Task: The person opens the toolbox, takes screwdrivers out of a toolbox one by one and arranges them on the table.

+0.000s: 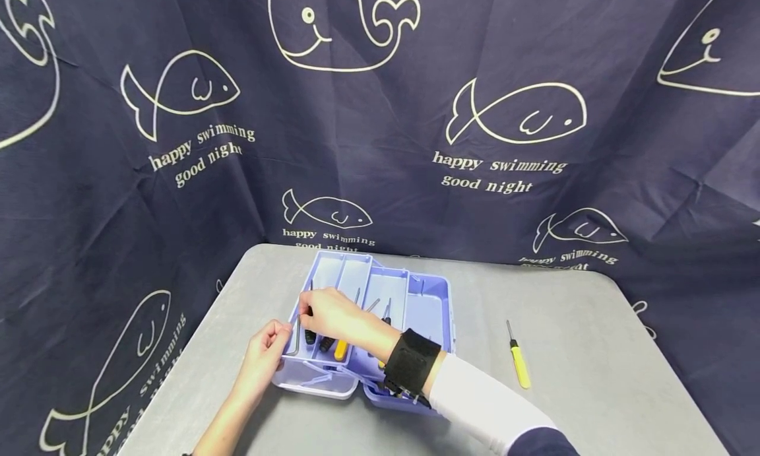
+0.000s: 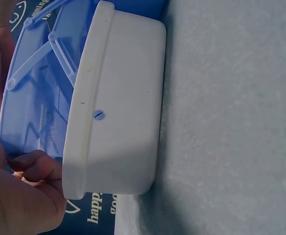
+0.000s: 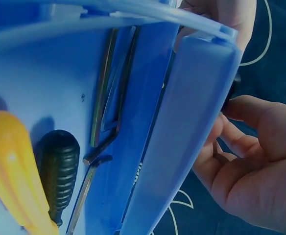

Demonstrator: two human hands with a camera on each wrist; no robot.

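Observation:
My left hand (image 1: 267,350) pinches the left rim of a blue toolbox tray (image 1: 326,271), near its front corner. In the left wrist view its curled fingers (image 2: 40,169) sit at the tray's end. My right hand (image 1: 332,314) reaches across the tray to the same left side. Thumb and forefinger pinch a small dark thing (image 3: 232,90) there, mostly hidden by the fingers. Inside the tray lie several hex keys (image 3: 101,93), a black-handled tool (image 3: 59,156) and a yellow-handled tool (image 3: 8,147). One L-shaped hex key (image 1: 296,340) lies along the left wall, beside both hands.
The open toolbox (image 1: 449,304) stands on a grey table (image 1: 594,324), with its whitish lid half (image 2: 128,98) under the tray. A yellow screwdriver (image 1: 520,365) lies to the right. A dark printed curtain (image 1: 392,139) hangs behind. My right forearm crosses over the box.

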